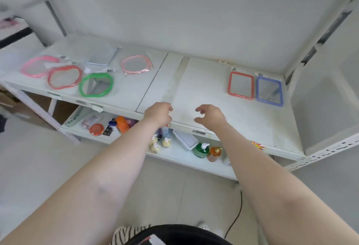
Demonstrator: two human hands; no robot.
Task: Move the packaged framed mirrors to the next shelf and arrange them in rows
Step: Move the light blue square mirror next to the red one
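On the left shelf (124,97) lie several packaged mirrors: a pink wavy one (37,66), a red wavy one (64,77), a green wavy one (96,84), a light blue rectangular one (104,55) and a pale pink round one (136,64). On the right shelf (204,89) a red rectangular mirror (241,85) and a blue rectangular mirror (269,91) lie side by side at the far right. My left hand (158,113) and my right hand (210,115) hover over the front edge near the seam between the shelves, fingers loosely curled, holding nothing.
A lower shelf (174,155) holds pump bottles (202,149), an orange bottle (122,124), a round orange tin (96,129) and a white box (185,139). A white bin (326,109) stands at the right end. A black cable (236,215) runs across the floor.
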